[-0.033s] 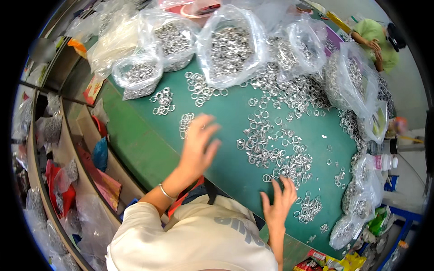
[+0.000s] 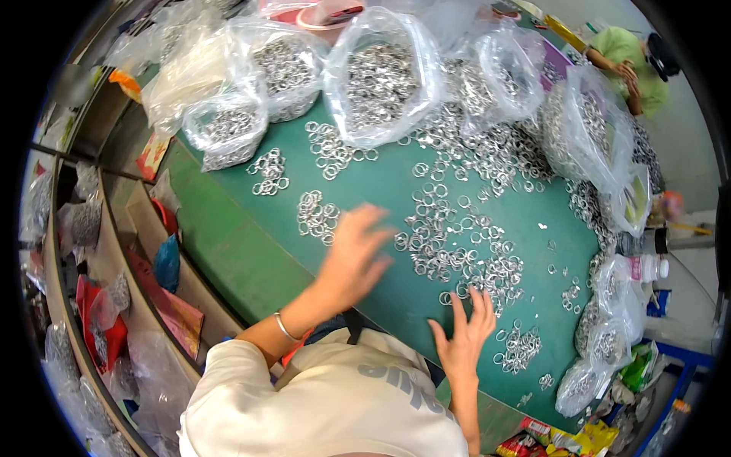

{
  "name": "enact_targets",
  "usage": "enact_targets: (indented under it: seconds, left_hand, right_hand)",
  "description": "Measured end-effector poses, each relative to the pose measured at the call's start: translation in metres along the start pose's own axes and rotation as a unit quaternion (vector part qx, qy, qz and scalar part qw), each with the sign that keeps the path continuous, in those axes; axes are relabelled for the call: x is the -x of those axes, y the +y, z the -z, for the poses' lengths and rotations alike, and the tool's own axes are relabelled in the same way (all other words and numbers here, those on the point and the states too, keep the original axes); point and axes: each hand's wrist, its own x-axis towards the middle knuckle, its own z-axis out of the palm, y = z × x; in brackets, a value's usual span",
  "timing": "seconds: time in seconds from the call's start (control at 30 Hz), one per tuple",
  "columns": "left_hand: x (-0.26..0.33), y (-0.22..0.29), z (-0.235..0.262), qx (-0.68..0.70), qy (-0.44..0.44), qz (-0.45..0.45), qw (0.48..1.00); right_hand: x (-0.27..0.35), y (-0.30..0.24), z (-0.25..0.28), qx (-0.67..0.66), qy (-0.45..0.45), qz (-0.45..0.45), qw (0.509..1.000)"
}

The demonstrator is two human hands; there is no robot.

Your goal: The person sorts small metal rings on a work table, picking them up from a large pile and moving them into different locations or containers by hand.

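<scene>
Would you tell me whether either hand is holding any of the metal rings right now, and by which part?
Neither hand grips anything. The left hand, blurred, hovers spread over the green table; the right hand lies flat, fingertips among the loose metal rings.

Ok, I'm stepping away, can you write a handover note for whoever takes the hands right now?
Left hand: open, blurred, over the green table, beside a small ring cluster.
Right hand: open, fingers spread at the near edge of the loose metal rings.
Neither hand holds anything.
Done: several small clusters lie apart on the table.
Left: a broad scatter of loose rings; the clear bags at the far side are full of rings.
</scene>
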Motion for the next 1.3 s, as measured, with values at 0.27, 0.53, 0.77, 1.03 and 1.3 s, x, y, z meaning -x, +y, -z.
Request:
enact_targets:
  seconds: [0.27,0.53,0.77,1.03,1.3]
  left_hand:
    - [-0.058,0.010,-0.065,-0.085,-0.182,-0.126,0.972]
    - [-0.087,-0.006,-0.072,0.145,-0.107,-0.063,0.982]
    - [-0.115,0.019,-0.044,0.538,-0.142,0.216,0.802]
    - [-0.069,0.046,-0.078,-0.098,-0.206,-0.188,0.955]
    - [-0.090,0.019,-0.073,0.272,-0.150,0.040,0.950]
  right_hand:
    - [-0.058,0.048,-0.011,0.017,0.070,0.043,0.996]
    - [-0.071,0.120,0.030,-0.410,0.104,-0.277,0.863]
    - [-0.057,0.112,0.068,-0.316,0.081,-0.231,0.917]
    - [-0.075,0.068,0.022,0.095,0.032,-0.039,0.994]
    - [-0.064,0.099,0.035,0.090,0.131,-0.131,0.979]
